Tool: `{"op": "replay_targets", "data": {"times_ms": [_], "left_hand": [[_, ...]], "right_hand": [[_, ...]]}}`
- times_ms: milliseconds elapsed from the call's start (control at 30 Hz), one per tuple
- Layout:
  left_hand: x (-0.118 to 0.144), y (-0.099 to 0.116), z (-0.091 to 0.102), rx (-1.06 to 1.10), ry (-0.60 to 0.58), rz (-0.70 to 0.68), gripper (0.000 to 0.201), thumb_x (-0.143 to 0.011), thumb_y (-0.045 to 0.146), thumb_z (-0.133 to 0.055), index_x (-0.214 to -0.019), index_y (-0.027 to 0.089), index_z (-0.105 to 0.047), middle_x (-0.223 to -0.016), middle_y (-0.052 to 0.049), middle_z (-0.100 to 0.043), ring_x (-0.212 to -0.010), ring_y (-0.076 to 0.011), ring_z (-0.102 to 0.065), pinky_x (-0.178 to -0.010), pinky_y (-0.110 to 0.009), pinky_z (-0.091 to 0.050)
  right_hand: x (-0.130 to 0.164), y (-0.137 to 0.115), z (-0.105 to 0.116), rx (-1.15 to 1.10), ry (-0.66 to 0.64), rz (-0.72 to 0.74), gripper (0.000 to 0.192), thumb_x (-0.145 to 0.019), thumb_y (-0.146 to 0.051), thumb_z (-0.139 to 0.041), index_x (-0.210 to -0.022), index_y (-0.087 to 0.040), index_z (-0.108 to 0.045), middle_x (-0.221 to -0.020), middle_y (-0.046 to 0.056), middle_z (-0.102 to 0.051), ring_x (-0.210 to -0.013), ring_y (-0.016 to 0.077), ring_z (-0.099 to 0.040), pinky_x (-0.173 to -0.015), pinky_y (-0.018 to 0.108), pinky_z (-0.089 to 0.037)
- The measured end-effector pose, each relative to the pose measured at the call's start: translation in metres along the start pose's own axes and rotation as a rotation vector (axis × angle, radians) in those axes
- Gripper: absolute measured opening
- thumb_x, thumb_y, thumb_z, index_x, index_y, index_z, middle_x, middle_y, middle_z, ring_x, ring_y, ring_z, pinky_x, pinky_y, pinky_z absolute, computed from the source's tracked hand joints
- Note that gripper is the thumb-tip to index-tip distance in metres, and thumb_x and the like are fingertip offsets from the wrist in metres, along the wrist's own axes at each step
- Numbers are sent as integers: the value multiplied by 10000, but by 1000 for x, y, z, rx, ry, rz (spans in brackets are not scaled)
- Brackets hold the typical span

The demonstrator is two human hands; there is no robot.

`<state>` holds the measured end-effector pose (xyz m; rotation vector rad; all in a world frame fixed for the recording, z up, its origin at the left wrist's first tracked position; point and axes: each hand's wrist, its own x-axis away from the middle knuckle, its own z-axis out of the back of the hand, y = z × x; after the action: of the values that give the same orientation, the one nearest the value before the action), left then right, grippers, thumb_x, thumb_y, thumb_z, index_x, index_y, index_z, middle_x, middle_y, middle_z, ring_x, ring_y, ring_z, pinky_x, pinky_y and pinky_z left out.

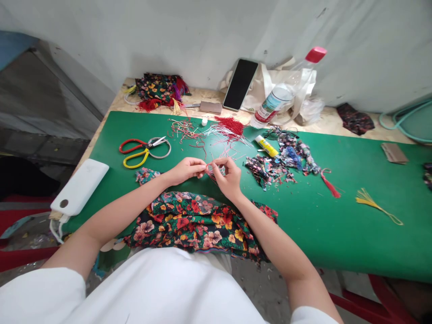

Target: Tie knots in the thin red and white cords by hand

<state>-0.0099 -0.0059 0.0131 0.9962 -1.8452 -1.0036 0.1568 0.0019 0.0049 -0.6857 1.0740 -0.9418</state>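
Observation:
In the head view my left hand [189,171] and my right hand [230,179] meet over the near part of the green mat [337,225]. Both pinch a small bundle of thin red and pale cords [211,174] between the fingertips; its exact form is partly hidden by the fingers. Just beyond my hands lie a pile of red tassels with white strings [231,127] and a tangle of red cord pieces [185,129]. Floral fabric [189,220] with orange and pink flowers spreads over the mat's near edge, below my wrists.
Scissors [145,152] with red and yellow handles lie left. A white power bank [81,186] sits at the left edge. Behind are a phone [240,85] and a bottle [273,105]. Rightward are a glue stick [266,146], fabric scraps [266,171] and a yellow tassel [371,201].

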Motion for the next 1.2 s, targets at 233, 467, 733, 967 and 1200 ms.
{"op": "replay_targets", "data": {"times_ms": [233, 467, 733, 967, 1200], "left_hand": [[-1, -1, 0, -8, 5, 2, 281, -657, 348, -736, -720, 90, -643, -683, -19, -619, -563, -48, -502, -580, -221, -380], [0, -1, 0, -11, 8, 1, 316, -644, 372, -740, -723, 83, -639, -660, -8, -606, -555, -48, -499, -574, -218, -376], [-1, -3, 1, -20, 10, -7, 304, -668, 367, -728, -736, 84, -641, -651, -5, -600, -554, -44, -502, -566, -205, -372], [-2, -3, 2, -9, 42, -45, 280, -735, 343, -684, -877, 102, -658, -646, 11, -574, -480, -20, -432, -464, -183, -282], [-1, -1, 3, 74, 28, -27, 288, -697, 355, -717, -789, 93, -641, -786, -49, -665, -451, -4, -408, -434, -186, -277]], "right_hand": [[1, 8, -4, -127, 47, -47, 92, -806, -303, -634, -811, -220, -594, -758, 8, -653, -686, 138, -608, -654, 295, -498], [1, 9, -5, -204, 66, -72, 152, -772, -309, -685, -873, -218, -618, -797, 7, -685, -724, 135, -637, -698, 290, -510], [0, 7, -4, -196, 105, -47, 123, -765, -263, -693, -838, -213, -608, -767, -10, -646, -671, 104, -574, -649, 256, -480], [1, 9, -1, -106, 164, 1, 70, -788, -254, -671, -813, -210, -622, -721, -12, -630, -640, 107, -536, -630, 266, -460], [0, 2, 3, 92, 127, 207, 74, -802, -225, -658, -737, -233, -625, -688, -7, -671, -655, 141, -563, -641, 309, -485]]}}
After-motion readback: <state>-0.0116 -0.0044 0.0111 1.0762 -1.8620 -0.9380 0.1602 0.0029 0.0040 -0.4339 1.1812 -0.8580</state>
